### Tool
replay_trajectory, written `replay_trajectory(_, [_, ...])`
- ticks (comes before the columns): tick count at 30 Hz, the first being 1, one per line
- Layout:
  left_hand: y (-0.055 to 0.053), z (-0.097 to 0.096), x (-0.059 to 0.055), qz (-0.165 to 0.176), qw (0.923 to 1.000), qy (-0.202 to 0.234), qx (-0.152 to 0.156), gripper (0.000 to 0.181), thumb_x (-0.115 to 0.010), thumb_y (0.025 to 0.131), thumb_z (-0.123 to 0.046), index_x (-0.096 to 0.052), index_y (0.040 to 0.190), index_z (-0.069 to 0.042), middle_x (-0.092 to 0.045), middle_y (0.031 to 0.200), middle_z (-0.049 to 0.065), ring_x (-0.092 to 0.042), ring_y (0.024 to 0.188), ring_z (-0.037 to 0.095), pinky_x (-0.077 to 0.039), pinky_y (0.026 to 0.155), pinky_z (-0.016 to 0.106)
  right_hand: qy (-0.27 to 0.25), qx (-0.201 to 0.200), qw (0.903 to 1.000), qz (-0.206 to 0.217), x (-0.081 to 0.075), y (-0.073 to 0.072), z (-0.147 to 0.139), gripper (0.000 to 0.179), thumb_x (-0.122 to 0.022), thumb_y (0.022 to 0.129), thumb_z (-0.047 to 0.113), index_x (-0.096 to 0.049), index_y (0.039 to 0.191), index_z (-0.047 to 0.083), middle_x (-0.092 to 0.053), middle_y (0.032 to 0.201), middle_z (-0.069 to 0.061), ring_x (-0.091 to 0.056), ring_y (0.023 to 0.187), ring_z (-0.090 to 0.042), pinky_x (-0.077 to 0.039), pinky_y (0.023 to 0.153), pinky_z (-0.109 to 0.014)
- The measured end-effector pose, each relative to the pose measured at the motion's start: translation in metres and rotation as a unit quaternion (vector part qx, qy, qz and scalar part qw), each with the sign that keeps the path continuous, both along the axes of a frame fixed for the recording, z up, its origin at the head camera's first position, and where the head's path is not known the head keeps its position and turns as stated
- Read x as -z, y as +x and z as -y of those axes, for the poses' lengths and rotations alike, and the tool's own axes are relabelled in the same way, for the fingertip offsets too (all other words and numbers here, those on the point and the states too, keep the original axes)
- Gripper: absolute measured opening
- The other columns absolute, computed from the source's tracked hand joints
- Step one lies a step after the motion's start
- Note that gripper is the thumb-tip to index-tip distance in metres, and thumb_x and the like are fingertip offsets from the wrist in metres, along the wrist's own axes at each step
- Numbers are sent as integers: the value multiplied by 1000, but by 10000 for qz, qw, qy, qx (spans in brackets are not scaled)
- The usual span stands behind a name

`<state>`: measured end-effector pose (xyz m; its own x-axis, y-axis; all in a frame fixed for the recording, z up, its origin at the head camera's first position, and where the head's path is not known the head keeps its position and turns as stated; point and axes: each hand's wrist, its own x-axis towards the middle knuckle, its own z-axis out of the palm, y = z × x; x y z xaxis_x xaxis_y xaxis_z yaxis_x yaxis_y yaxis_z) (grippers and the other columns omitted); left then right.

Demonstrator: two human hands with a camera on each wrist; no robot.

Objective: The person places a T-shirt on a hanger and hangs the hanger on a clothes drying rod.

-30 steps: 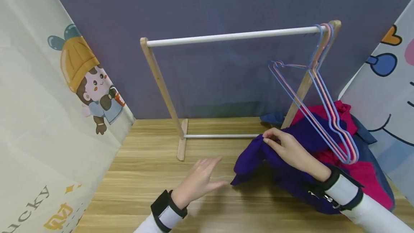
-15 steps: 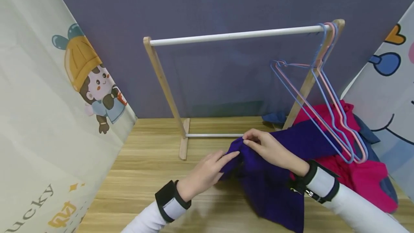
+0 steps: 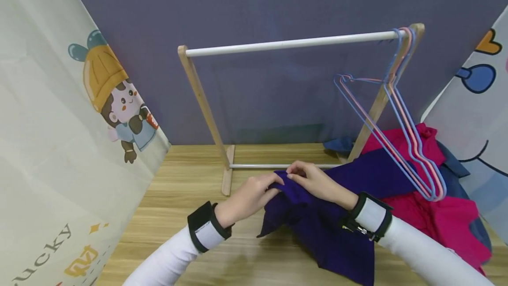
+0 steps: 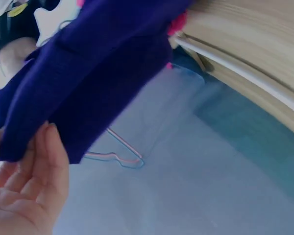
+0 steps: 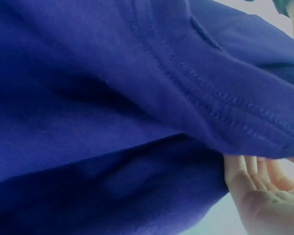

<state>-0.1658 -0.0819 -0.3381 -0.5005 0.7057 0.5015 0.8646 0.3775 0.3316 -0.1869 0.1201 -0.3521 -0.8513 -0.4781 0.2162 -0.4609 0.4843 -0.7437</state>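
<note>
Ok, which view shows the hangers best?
The head view: there the hangers hang from the rail with nothing in front. The left wrist view shows only parts past the purple cloth; the right wrist view shows none.

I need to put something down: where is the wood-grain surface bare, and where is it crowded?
Bare wood-grain surface lies between the cartoon-printed wall and the clothes rack's left foot. A narrow strip shows behind the lower bar. Centre to right is crowded: purple garment, pink clothing, hangers overhead.
</note>
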Motion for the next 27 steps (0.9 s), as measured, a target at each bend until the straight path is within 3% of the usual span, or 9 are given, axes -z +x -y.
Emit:
replay_trajectory(4, [-2,-3,-3,1000,9944,248,-235,8,-53,88,-4,-55,95,-2,-63,88,8,-58,70,13,-44,62,17,-60,25,9999,97,4,0,-1,12,-51,89,7,-59,95,1,-60,86,-4,-55,75,-12,-44,67,-25])
replay_trajectory(8, [-6,-5,-10,1684,9828,652,-390,8,-50,90,-6,-55,93,-1,-63,85,9,-58,75,16,-45,63,20,18,287,9995,-112,4,5,-6,16,-51,90,9,-60,100,3,-62,92,-5,-57,79,-13,-45,69,-27])
replay_trajectory(12, [-12,-8,-16,2214,9681,1012,-595,10,-51,89,-7,-57,92,0,-62,78,9,-56,65,14,-45,57,21,13,814,9933,-817,5,17,-14,18,-53,87,5,-59,104,4,-61,97,-6,-57,81,-15,-46,67,-28])
replay_trajectory(16, [-15,-12,-21,2643,9549,1148,-723,12,-51,89,-9,-58,92,0,-60,76,9,-55,59,14,-46,54,23,-124,1362,9763,-1678,8,35,-23,18,-58,82,-2,-59,99,3,-59,90,-4,-56,77,-12,-48,63,-28])
replay_trajectory(18, [-16,-13,-23,2705,9526,1177,-736,13,-51,89,-11,-58,91,0,-60,76,9,-55,58,15,-46,53,23,-150,1610,9698,-1824,10,45,-26,18,-60,80,-1,-60,97,4,-59,86,-1,-55,73,-9,-47,61,-27])
replay_trajectory(21, [-16,-15,-25,2714,9508,1268,-787,14,-52,89,-13,-58,90,0,-61,76,10,-55,56,15,-46,53,24,24,1865,9699,-1565,15,61,-29,20,-65,79,7,-60,98,5,-57,81,2,-54,69,-7,-46,58,-25])
replay_trajectory(24, [-17,-17,-29,2640,9506,1363,-902,14,-53,88,-14,-58,88,-1,-61,73,9,-54,53,13,-45,52,24,535,2087,9726,-879,23,73,-29,36,-69,76,28,-59,102,7,-57,80,5,-52,68,-7,-44,56,-23])
replay_trajectory(27, [-17,-18,-34,2563,9506,1448,-979,13,-53,88,-14,-58,88,-2,-61,70,8,-52,51,11,-45,52,24,1186,2258,9660,-425,35,81,-25,49,-71,68,43,-60,101,8,-57,79,6,-51,67,-6,-41,55,-22])
